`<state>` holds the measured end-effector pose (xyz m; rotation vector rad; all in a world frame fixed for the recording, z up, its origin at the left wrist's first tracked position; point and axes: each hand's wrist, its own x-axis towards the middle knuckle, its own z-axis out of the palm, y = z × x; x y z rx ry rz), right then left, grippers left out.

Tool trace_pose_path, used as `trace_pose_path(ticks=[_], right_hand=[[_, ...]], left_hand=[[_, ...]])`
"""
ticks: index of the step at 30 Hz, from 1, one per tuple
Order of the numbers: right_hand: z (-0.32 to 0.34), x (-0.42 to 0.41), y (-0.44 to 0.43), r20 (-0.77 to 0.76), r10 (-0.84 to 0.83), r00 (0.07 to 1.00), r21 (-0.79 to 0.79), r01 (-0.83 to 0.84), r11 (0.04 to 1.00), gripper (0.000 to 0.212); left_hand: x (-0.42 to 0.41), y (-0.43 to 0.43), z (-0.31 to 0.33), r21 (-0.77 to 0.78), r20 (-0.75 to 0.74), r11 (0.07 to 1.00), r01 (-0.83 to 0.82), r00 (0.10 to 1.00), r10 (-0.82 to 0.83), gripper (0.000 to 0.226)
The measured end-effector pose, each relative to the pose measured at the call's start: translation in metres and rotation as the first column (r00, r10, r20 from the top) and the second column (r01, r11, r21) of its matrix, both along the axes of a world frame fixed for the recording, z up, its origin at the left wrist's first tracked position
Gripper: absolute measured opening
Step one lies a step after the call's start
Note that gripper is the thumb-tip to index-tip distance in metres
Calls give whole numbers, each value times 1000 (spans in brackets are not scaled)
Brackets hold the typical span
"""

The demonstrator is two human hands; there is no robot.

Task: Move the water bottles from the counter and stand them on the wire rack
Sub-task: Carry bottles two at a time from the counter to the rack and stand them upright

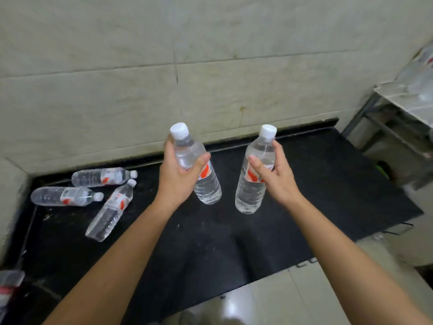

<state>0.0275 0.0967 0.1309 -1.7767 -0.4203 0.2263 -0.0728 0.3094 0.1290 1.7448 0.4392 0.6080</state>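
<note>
In the head view, a water bottle is gripped by the left hand, with fingers and thumb curled round its labelled middle and its cap tilted left. A second bottle is held by the right hand, the thumb laid across the label and the fingers wrapped behind. Both are held over the black counter, near each other but apart. Three more bottles are seen lying on it, well left of the left fingers. The wire rack, blurred, is seen well right of the right fingers.
</note>
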Motion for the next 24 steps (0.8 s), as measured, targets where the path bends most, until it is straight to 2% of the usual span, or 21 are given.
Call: trace_pose_path(ticks=[3, 9, 12, 16, 24], right_hand=[[33, 4, -42, 70, -72, 995, 104, 64, 993, 48], [70, -12, -182, 160, -204, 966, 204, 170, 964, 52], [79, -28, -264, 174, -295, 940, 233, 251, 940, 68], [91, -47, -365, 216, -368, 904, 246, 314, 917, 57], [95, -26, -498, 236, -596, 767, 370, 497, 785, 57]], left_hand=[[15, -44, 38, 37, 78, 995, 88, 993, -91, 72], [23, -170, 86, 115, 227, 971, 207, 947, -229, 52], [24, -251, 102, 126, 256, 955, 269, 921, -293, 44], [28, -355, 118, 140, 281, 914, 381, 870, -406, 46], [69, -492, 133, 174, 301, 844, 507, 789, -536, 45]])
